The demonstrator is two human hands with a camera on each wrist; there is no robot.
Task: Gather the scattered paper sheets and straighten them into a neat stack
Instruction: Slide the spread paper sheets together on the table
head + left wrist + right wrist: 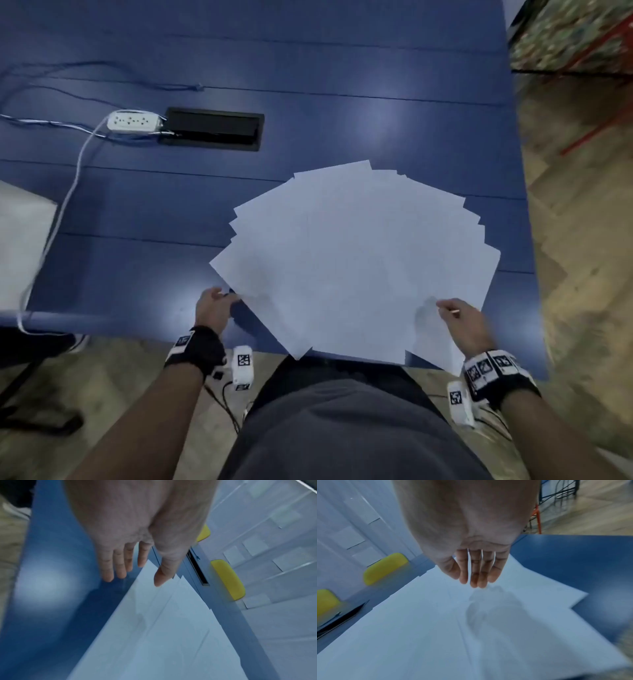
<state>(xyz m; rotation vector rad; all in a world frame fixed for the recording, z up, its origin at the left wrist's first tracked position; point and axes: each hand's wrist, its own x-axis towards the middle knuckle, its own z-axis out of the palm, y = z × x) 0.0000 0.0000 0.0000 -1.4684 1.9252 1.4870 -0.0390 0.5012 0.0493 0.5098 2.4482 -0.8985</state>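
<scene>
White paper sheets [356, 260] fanned out in a loose overlapping spread on the blue table [308, 61], toward its near right part, with the nearest corners hanging a bit over the table's front edge. Corners sticking out every which way along the far and left sides, so nowhere near squared up.

Left hand [213, 308] at the fan's left near corner, fingers [120, 566] straight and relaxed, pointing down at the bare table just beside the paper edge. Thumb over the sheet edge; can't tell from the wrist view if it's actually touching. Nothing gripped.

Right hand [462, 322] over the fan's right near part, fingers [479, 573] held straight and close together, hanging just above the paper with a shadow right under them. Holding nothing either.

Further out: white power strip [133, 120] with its cable trailing off the left front edge, right beside a black recessed cable box [212, 128] set into the tabletop. Yellow chair backs [385, 568] past the table's far edge. Wood-look floor [582, 240] off to the right.
</scene>
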